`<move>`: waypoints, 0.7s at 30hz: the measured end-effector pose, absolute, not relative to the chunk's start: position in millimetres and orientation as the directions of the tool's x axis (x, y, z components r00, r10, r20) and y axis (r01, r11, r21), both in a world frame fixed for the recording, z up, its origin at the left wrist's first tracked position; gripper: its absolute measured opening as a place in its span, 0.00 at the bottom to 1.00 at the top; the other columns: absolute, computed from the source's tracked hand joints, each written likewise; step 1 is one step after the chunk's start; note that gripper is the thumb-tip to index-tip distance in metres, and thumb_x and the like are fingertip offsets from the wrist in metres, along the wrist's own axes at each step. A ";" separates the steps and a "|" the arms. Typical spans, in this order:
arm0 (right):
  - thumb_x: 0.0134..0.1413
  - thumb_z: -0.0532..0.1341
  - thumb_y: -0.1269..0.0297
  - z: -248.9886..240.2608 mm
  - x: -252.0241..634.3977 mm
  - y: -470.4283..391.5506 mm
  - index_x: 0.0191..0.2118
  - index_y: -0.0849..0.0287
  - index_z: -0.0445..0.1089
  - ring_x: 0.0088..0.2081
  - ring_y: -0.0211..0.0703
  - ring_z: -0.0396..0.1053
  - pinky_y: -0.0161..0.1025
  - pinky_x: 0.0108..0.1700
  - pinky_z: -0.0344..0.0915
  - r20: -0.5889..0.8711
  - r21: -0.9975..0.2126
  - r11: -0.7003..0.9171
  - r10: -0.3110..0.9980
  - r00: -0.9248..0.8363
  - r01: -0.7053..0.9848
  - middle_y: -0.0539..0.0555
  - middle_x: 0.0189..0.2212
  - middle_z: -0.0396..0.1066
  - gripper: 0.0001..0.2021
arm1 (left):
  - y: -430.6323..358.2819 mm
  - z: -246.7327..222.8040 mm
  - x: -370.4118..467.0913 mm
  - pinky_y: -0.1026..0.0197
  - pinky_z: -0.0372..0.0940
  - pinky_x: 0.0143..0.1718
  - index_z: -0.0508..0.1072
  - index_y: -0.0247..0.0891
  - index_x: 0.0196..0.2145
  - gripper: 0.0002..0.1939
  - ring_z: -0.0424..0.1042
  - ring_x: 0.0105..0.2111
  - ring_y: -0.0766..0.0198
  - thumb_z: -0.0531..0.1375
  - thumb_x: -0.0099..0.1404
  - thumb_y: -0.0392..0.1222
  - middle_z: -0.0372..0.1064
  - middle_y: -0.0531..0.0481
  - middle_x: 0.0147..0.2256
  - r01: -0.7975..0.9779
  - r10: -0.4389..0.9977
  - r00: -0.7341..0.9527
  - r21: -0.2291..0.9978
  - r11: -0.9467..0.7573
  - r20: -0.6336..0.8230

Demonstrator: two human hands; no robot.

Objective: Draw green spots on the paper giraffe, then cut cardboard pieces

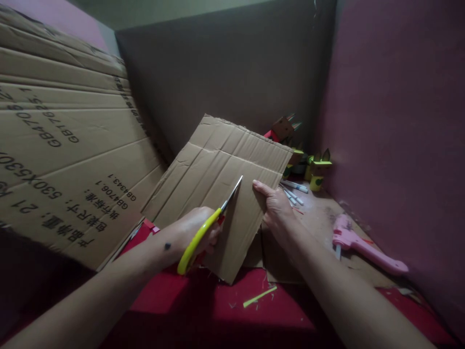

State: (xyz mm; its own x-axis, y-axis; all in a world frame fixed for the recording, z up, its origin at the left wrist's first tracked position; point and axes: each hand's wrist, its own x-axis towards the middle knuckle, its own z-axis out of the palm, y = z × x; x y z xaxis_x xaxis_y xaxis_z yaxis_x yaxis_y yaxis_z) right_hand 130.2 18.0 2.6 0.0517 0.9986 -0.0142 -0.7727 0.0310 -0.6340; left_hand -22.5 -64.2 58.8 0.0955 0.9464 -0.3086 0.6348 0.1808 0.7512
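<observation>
Scissors (198, 237) yellow-handled with some red, silver blade; cardboard sheet (218, 169) plain tan with darker crease lines. Big cardboard panel (72, 145) at left tan with black printed lettering; glue gun (354, 241) at right pink, near cloth (218, 310) deep red.

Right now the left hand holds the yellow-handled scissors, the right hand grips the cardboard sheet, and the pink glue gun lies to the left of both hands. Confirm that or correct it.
One error: the pink glue gun lies to the right of both hands, as the head view shows. The left hand does hold the yellow-handled scissors, and the right hand grips the cardboard sheet.
</observation>
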 end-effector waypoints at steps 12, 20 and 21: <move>0.29 0.70 0.73 7.9 130.8 14.8 0.29 0.62 0.73 0.24 0.40 0.72 0.38 0.33 0.72 0.011 -0.635 0.090 0.994 0.108 -0.767 0.48 0.21 0.76 0.14 | -72.6 44.0 -21.6 0.65 0.55 0.20 0.64 0.40 0.20 0.16 0.65 0.17 0.64 0.51 0.60 0.51 0.60 0.54 0.13 0.839 0.996 0.077 0.542 -0.042 -0.041; 0.28 0.70 0.71 6.9 130.1 15.1 0.29 0.61 0.73 0.23 0.40 0.71 0.39 0.33 0.72 -0.006 -0.627 0.057 0.997 0.078 -0.777 0.48 0.21 0.76 0.13 | -63.5 44.5 -43.1 0.63 0.61 0.23 0.68 0.36 0.21 0.15 0.69 0.21 0.63 0.52 0.57 0.48 0.69 0.49 0.20 0.757 0.923 0.329 0.640 -0.133 -0.197; 0.28 0.70 0.72 6.9 129.9 15.1 0.28 0.61 0.73 0.23 0.40 0.71 0.39 0.32 0.72 -0.014 -0.627 0.053 0.997 0.079 -0.777 0.48 0.20 0.75 0.13 | -62.6 42.3 -44.8 0.63 0.61 0.23 0.68 0.36 0.21 0.14 0.70 0.21 0.63 0.53 0.56 0.47 0.70 0.48 0.20 0.747 0.922 0.328 0.654 -0.119 -0.207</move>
State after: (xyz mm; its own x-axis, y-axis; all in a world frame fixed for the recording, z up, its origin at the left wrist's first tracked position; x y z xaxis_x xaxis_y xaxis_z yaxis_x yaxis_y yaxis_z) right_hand 129.9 15.1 6.9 0.0789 0.9968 -0.0142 -0.7772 0.0526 -0.6271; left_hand -44.8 -62.6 42.3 0.3282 0.9217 -0.2066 0.7468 -0.1193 0.6543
